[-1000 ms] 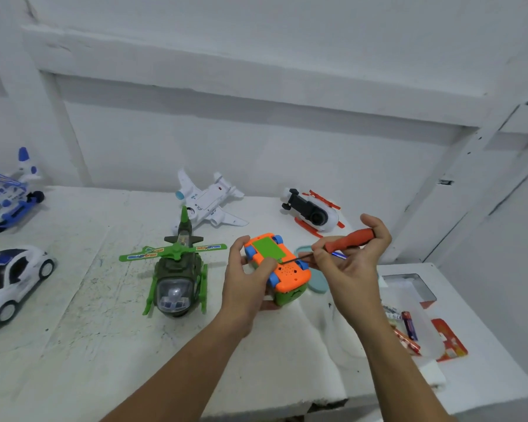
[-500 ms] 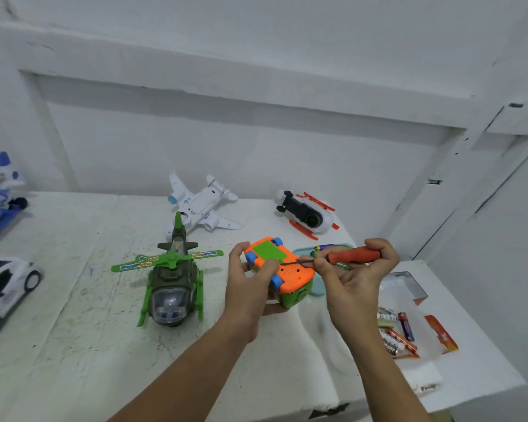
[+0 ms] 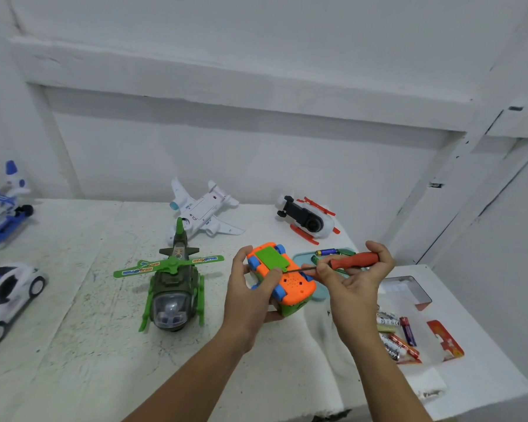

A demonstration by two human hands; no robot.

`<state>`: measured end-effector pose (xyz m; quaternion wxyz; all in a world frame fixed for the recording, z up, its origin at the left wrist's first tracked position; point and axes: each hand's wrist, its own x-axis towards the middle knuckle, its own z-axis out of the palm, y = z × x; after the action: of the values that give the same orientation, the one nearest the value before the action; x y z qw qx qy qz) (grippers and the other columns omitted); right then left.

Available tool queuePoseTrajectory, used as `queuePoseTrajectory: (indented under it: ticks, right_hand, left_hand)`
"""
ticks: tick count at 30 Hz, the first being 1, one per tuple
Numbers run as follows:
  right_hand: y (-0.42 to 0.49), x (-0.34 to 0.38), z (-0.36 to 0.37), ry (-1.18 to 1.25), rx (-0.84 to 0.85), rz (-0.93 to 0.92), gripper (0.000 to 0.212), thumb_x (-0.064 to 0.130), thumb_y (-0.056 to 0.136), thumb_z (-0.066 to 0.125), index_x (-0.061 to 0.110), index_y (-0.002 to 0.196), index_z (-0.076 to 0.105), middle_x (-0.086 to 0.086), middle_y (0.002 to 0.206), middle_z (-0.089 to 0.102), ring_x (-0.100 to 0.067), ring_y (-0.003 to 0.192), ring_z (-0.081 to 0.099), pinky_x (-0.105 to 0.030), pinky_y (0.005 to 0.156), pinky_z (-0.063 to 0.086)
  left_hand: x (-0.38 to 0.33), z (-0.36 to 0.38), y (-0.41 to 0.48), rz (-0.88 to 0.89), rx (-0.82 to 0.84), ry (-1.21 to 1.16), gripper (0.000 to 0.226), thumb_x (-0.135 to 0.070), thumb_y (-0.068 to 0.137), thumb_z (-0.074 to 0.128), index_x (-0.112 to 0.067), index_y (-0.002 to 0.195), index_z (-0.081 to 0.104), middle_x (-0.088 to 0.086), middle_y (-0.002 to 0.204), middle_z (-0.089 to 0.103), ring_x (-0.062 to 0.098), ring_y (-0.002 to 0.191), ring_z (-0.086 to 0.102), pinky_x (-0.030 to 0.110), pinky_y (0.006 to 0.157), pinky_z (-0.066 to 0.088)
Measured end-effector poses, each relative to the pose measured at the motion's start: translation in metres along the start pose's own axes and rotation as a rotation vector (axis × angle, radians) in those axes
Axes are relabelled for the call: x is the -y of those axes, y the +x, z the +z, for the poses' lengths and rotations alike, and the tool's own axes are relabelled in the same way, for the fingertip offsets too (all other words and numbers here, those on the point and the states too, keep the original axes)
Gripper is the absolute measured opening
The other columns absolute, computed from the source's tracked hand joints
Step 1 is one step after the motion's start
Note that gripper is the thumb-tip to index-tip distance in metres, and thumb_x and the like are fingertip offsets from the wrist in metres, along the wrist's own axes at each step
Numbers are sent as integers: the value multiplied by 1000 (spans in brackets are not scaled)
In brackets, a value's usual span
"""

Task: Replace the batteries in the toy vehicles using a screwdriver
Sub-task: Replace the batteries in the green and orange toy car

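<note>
Head view: the left hand (image 3: 250, 287) grips an orange toy car (image 3: 279, 277) turned underside up, held above the white desk (image 3: 73, 345), thumb pressed on the edge of its green battery cover (image 3: 270, 258). The right hand (image 3: 354, 275) is closed around a red-handled screwdriver (image 3: 352, 261), its thin shaft lying nearly level and its tip meeting the near corner of the green cover.

Taking the orange toy car as the landmark: just to its left stands a green toy helicopter (image 3: 173, 284), nose toward the camera. Behind the car and to the left lies a white toy airplane (image 3: 201, 210), belly up. Behind and to the right lies a white-and-black toy with red skids (image 3: 307, 219), also overturned. Directly behind the car, partly hidden by the right hand, sits a teal tray (image 3: 302, 257) holding a blue-and-yellow battery (image 3: 326, 251). To the right and nearer the camera lies a cluster of loose batteries (image 3: 397, 336) beside torn red packaging (image 3: 445, 341), with a clear plastic blister (image 3: 409, 290) just behind them. Far to the left are a white toy sports car (image 3: 6, 295) and, behind it, a blue-and-white toy plane (image 3: 3, 205) at the frame's edge.
</note>
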<state>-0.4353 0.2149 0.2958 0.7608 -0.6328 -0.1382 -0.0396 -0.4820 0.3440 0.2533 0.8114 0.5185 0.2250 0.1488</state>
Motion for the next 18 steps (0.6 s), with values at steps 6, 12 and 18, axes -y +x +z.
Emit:
queuePoseTrajectory:
  ticks: [6,12,18]
  right_hand:
    - [8,-5,-3,-25,-16,222,72,-13,87,59,42,123,31,-21,95,63,-38,78,72,-44,77,60]
    - [26,7,-5,-84,63,402,64,-3,93,56,38,130,23,-18,83,58,-25,53,65,-39,60,59]
    - [39,21,0,-427,344,411,64,7,89,67,33,134,30,-17,81,67,-25,51,63,-37,58,57]
  left_hand:
    - [10,-12,1,179,-10,197,65,-43,73,76,-56,128,43,-10,136,51,21,116,62,50,80,60]
    - [17,-18,1,244,35,274,71,-56,66,76,-53,130,43,-10,135,52,26,116,62,51,81,59]
    - [19,-24,-5,290,146,267,61,-47,71,80,-62,119,46,-3,136,51,28,111,65,46,77,61]
